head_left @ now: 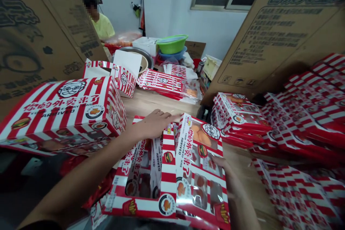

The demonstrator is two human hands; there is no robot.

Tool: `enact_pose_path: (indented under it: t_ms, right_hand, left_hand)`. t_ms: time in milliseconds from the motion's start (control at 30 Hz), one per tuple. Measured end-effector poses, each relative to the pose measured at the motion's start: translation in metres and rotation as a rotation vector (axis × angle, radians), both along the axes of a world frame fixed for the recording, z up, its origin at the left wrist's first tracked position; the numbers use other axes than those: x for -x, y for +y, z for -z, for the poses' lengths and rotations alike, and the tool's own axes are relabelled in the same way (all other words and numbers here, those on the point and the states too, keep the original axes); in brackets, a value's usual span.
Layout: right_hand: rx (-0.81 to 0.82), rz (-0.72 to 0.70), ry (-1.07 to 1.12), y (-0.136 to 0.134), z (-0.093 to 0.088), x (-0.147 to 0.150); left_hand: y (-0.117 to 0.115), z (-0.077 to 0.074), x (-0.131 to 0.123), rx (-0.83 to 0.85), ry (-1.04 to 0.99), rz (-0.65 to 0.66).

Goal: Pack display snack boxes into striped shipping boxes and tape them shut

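Note:
In front of me stands a red-and-white striped carton (169,172), its cut-out side showing printed sheets or packs inside. Against its right side leans a striped window box (185,187) with toy food behind clear plastic. My left hand (155,124) lies over the carton's far top edge, fingers stretched out toward the window box's top corner. My right hand (222,169) grips the window box by its right edge, fingertips on the front and the rest of the hand partly hidden behind it.
A large striped box (61,111) stands at left. Stacked window boxes (237,115) and more piles (304,115) fill the right. Flat striped packs (164,81) lie ahead on the wooden table (137,102). Tall brown cartons flank both sides. A person in yellow (104,27) is at the back left.

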State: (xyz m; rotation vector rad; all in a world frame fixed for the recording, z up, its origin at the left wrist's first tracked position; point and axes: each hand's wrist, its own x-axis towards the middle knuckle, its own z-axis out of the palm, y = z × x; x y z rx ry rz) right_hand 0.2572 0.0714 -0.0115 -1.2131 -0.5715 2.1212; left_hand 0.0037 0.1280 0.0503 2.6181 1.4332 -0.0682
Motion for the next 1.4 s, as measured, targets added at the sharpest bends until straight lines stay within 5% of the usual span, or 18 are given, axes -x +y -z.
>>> enact_pose_path:
  t_ms: [133, 233, 333, 500, 667, 833, 1033, 1133, 1267, 1400]
  right_hand:
    - [0.114, 0.098, 0.038, -0.002, -0.008, 0.010]
    - [0.105, 0.062, 0.061, 0.000, -0.010, 0.014]
    - [0.103, 0.012, 0.047, 0.007, -0.012, 0.022]
    - [0.203, 0.217, 0.041, 0.007, -0.013, 0.035]
    - [0.173, 0.288, 0.101, -0.004, -0.005, 0.024]
    - [-0.002, 0.193, 0.003, -0.008, 0.000, -0.003]
    - [-0.168, 0.035, 0.020, -0.008, -0.009, -0.002]
    - [-0.250, -0.064, 0.015, -0.004, -0.017, 0.002]
    - [-0.416, -0.153, -0.173, 0.010, -0.022, 0.001]
    - [-0.576, -0.064, -0.237, 0.036, -0.017, 0.004]
  left_hand:
    - [-0.040, -0.004, 0.023, -0.085, -0.366, -0.358]
    - [-0.073, 0.011, 0.035, -0.098, -0.634, -0.649]
    - [-0.091, 0.023, 0.039, -0.029, -0.666, -0.765]
    - [-0.106, 0.012, 0.023, -0.216, -0.514, -0.512]
    - [-0.128, 0.002, -0.005, 0.119, -0.503, -0.220]
    - [-0.131, -0.001, -0.006, 0.388, -0.615, -0.321]
    - [-0.133, -0.002, -0.002, 0.293, -0.554, -0.325]
    - [-0.118, -0.011, 0.006, 0.179, -0.417, -0.216]
    - [-0.069, -0.016, 0.021, -0.057, -0.179, -0.198]
    - [-0.021, -0.001, 0.019, 0.010, -0.134, -0.079]
